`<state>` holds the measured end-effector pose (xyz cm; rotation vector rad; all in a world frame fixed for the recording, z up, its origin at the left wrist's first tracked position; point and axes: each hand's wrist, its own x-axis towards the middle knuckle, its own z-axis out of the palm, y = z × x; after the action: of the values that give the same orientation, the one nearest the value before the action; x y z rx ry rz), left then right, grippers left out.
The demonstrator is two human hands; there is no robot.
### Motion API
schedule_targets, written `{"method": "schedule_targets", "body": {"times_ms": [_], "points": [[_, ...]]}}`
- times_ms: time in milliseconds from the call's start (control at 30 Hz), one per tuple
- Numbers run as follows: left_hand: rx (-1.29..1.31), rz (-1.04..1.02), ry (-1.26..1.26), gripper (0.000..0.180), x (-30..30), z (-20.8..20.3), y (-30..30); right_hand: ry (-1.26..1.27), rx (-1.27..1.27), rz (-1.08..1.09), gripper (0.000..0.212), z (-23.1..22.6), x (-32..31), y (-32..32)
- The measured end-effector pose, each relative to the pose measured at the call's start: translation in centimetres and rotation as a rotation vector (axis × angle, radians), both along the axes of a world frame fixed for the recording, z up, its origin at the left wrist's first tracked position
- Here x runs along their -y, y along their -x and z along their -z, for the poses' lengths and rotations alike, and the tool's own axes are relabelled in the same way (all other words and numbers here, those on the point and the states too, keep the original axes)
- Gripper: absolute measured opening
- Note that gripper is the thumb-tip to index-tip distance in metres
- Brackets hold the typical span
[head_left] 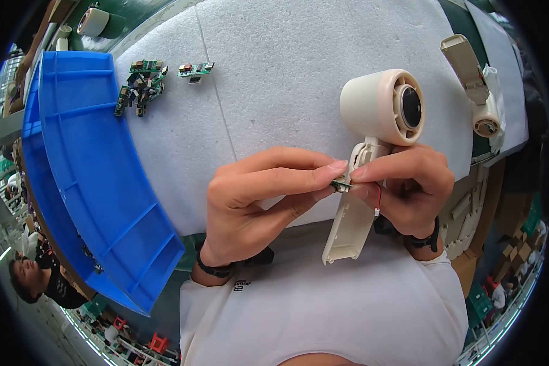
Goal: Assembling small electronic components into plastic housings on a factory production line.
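Between the thumb and fingers of my left hand [259,198] is a small green circuit board [340,185], held over the open handle. My right hand [412,183] pinches at the board's right end, where the fingertips hide what they grip. A red wire with a white plug [377,212] hangs below the right fingers. The cream handheld fan [372,110] lies with its round head away from me. Its hollow handle [349,235] points toward me, passing under both hands.
Several green circuit boards [143,85] lie piled at the far left, with a single board [195,71] beside them. Blue bins [97,152] stand along the left. At the far right is another cream fan part [473,79]. White foam [274,73] covers the table. A person [36,277] is at lower left.
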<state>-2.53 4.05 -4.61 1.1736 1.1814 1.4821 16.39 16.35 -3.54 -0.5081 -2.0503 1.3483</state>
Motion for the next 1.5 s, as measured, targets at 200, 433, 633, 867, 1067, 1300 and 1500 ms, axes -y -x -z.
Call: {"method": "schedule_targets", "body": {"times_ms": [200,433,633,867,1067,1300,1500], "points": [[-0.025,0.021,0.028,0.038,0.0,-0.3,0.2,0.007,-0.033,-0.021,0.026,0.6,0.0,0.1],[-0.086,-0.015,0.049,0.039,0.0,-0.6,0.0,-0.046,0.067,-0.089,0.028,-0.1,-0.6,0.1],[-0.189,-0.045,0.040,0.041,-0.1,-0.6,-0.1,-0.078,0.137,-0.070,0.028,-0.3,-0.6,0.4],[-0.226,-0.069,0.034,0.036,0.3,-0.6,-0.4,-0.122,0.093,-0.009,0.025,0.3,-0.4,0.5],[-0.132,-0.093,0.064,0.033,0.4,-0.3,-0.5,-0.131,0.096,0.073,0.027,0.2,0.6,0.6],[-0.142,-0.107,0.077,0.032,0.6,-0.5,-0.4,-0.477,-0.062,-0.055,0.039,1.3,0.5,0.0],[-0.099,-0.168,0.040,0.035,0.1,0.0,-0.7,-0.548,-0.023,-0.046,0.045,0.8,0.3,0.2]]}}
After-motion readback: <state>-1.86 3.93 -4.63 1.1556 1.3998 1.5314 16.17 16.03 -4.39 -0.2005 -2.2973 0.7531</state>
